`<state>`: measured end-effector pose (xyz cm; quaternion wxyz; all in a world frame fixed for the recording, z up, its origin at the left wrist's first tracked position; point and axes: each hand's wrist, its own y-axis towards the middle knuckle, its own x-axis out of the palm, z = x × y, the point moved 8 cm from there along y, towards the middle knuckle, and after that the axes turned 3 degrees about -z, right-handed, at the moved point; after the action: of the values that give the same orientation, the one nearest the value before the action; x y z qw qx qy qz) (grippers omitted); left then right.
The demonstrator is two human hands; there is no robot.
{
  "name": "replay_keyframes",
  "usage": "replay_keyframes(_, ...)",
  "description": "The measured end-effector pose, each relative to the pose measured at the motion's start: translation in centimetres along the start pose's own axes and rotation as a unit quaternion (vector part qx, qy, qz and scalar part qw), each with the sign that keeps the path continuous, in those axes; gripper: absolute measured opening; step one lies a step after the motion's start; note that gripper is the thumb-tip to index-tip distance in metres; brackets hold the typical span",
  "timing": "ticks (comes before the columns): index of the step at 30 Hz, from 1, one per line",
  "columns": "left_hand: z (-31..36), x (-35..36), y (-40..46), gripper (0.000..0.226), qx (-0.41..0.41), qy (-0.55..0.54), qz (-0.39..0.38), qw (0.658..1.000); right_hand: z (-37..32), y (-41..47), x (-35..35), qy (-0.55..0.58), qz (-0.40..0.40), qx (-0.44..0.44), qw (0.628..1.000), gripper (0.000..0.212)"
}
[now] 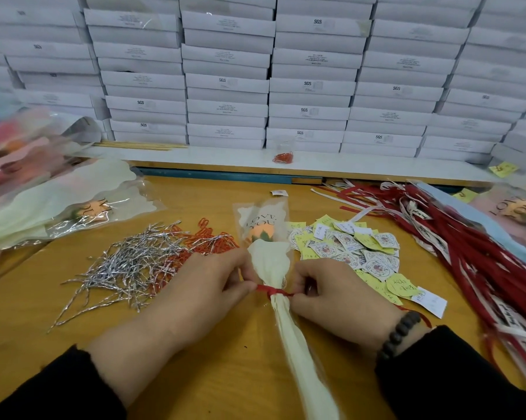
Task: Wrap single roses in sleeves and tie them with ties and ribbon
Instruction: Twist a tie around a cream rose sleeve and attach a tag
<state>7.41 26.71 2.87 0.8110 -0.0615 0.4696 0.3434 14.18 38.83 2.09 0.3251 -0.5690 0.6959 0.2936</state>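
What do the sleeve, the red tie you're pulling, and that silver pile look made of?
Sleeve: clear glossy plastic film with a matte cream paper-like liner. Red tie: looks like thin ribbon, bunched where knotted. Silver pile: shiny, kinked strands, probably foil-covered wire ties.

Orange rose bloom (260,231) behind a clear sleeve (266,262) lettered in black, cream tissue beneath, red ribbon (272,291) cinching it; silver twist ties (128,265) and red ones (208,236) on the yellow-brown wooden counter (225,344), white boxes (286,80) stacked behind
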Motion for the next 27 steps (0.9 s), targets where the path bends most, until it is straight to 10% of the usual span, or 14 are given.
replay_keyframes(5, 1.0, -1.0, -0.3, 0.014, -0.021, -0.263, -0.078, 0.961, 1.5, 0.2, -0.5, 0.027, 0.018, 0.053, 0.998, 0.009)
replay_keyframes(10, 0.5, 0.5, -0.7, 0.011, -0.035, -0.103, -0.188, 0.976, 1.4, 0.2, -1.3, 0.027, 0.057, 0.041, 0.997, 0.009)
replay_keyframes(18, -1.7, -1.9, 0.3, 0.018, -0.085, 0.200, 0.002, 0.976, 0.6, 0.1, -0.3, 0.057, 0.017, 0.033, 0.998, 0.016)
replay_keyframes(27, -0.2, -2.7, 0.1, 0.011, 0.000, 0.015, 0.249, 0.968, -0.9, 0.0, 1.6, 0.012, -0.010, 0.012, 1.000, 0.013)
